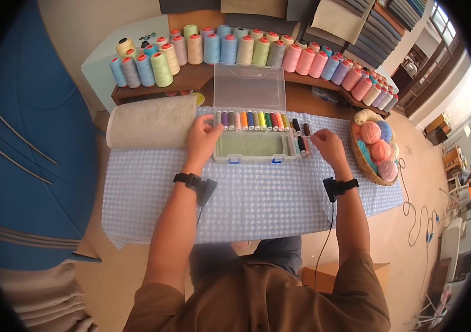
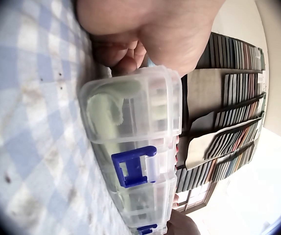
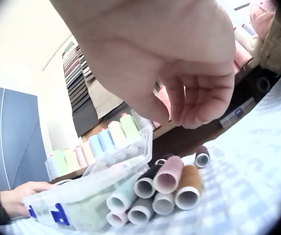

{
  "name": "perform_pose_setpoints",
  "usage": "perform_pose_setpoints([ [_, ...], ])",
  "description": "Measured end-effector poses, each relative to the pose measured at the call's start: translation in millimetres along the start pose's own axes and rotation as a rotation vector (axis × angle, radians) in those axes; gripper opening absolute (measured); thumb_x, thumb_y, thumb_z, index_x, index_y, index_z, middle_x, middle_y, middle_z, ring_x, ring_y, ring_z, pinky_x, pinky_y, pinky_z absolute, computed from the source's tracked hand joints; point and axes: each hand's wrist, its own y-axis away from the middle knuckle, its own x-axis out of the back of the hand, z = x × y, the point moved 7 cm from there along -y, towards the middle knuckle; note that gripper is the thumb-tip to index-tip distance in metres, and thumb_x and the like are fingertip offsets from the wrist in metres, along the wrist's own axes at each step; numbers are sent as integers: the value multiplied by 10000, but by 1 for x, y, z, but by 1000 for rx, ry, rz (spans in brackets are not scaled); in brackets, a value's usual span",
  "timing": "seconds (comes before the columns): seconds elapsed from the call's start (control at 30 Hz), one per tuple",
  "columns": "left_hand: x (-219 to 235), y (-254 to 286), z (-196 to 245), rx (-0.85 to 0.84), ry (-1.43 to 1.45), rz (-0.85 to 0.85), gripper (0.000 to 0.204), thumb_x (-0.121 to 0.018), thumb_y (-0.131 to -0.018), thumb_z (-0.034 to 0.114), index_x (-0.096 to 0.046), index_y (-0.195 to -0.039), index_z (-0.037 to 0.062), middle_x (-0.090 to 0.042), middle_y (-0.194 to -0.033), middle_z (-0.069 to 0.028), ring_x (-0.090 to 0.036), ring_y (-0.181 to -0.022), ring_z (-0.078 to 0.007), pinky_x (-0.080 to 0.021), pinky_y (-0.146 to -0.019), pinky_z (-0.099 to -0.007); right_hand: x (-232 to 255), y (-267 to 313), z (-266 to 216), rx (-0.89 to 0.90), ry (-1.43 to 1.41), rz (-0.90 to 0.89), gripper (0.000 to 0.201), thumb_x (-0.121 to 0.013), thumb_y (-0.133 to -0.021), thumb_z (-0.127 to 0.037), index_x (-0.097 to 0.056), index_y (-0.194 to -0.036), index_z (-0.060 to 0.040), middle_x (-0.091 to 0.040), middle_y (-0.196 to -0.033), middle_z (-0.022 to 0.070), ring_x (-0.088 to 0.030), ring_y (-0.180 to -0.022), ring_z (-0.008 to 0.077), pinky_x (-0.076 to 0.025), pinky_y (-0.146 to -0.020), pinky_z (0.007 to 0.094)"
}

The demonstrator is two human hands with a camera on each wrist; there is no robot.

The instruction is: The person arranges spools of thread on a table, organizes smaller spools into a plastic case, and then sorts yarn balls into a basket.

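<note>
A clear plastic box (image 1: 255,159) (image 2: 152,105) with blue latches lies open, a row of coloured thread spools (image 1: 251,121) along its back and green material in its front part. My left hand (image 1: 202,141) (image 2: 150,34) holds the box's left end, thumb at the rim and fingers outside. Beside the right end, loose spools are piled; a pink spool (image 3: 169,176) lies on top and a brown one (image 3: 188,188) next to it. Just above and right of them is my right hand (image 1: 330,148) (image 3: 165,63), fingers loosely bent, nothing visible between them.
The clear lid (image 1: 249,88) stands raised behind the box. A roll of pale fabric (image 1: 150,123) is at the left on the checked cloth (image 1: 235,205). At the right sits a basket (image 1: 361,160) of yarn balls. Large thread cones (image 1: 228,50) line the shelf behind.
</note>
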Motion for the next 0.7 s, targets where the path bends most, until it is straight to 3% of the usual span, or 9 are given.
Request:
perform_pose_setpoints([
  [0.2,-1,-3,-6,-4,5,-5,464,-764,-915,180,-595,-1304,-10,-667,-860,-35,-629,-783,-121,-499,-712,-282,-15,20,1,-149,-159,-182,496,-766,-904,-461,-748,-977,30,-743,-793,111,-705,-719,193,-535,-672,322],
  [0.4,0,-1,-3,6,18,-20,458,-758,-927,185,-591,-1305,-13,-664,-860,-38,-624,-789,-120,-499,-717,-284,-15,17,-1,-152,-141,-146,466,-771,-906,-436,-750,-975,24,-742,-781,106,-698,-697,176,-529,-643,319],
  [0.5,0,1,0,10,17,-23,448,-748,-934,186,-591,-1304,-12,-662,-862,-39,-621,-794,-118,-497,-719,-284,-20,12,2,-108,-100,-115,390,-769,-894,-361,-743,-984,17,-746,-789,114,-705,-706,188,-532,-645,330],
  [0.7,2,-1,-7,20,36,3,413,-729,-943,181,-604,-1296,7,-659,-858,-32,-618,-789,-115,-493,-713,-283,6,19,-56,59,-146,135,254,-715,-838,-195,-720,-1002,-1,-747,-828,149,-733,-766,288,-554,-711,377],
])
